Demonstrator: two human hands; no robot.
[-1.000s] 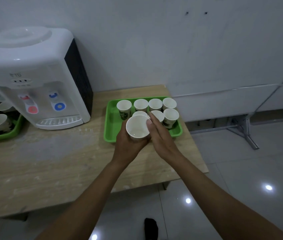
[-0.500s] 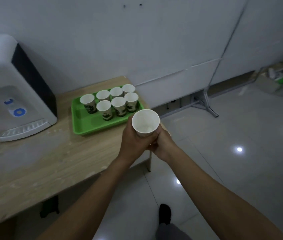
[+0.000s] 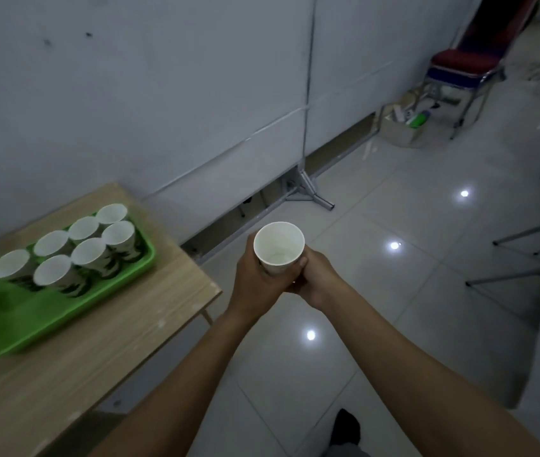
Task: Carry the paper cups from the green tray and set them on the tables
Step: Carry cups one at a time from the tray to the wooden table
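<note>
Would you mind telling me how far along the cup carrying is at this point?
Done: nothing delivered is in view, so I cannot tell. In hand: the left hand and right hand together grip one cup, upright over the floor, clear of the table. Left: seven cups stand in the tray, and the one being carried has yet to be set down.

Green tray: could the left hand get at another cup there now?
Probably not yet. The left hand and right hand both grip the carried paper cup over the floor, off the table. Nothing blocks the way to the green tray, but the fingers are full.
</note>
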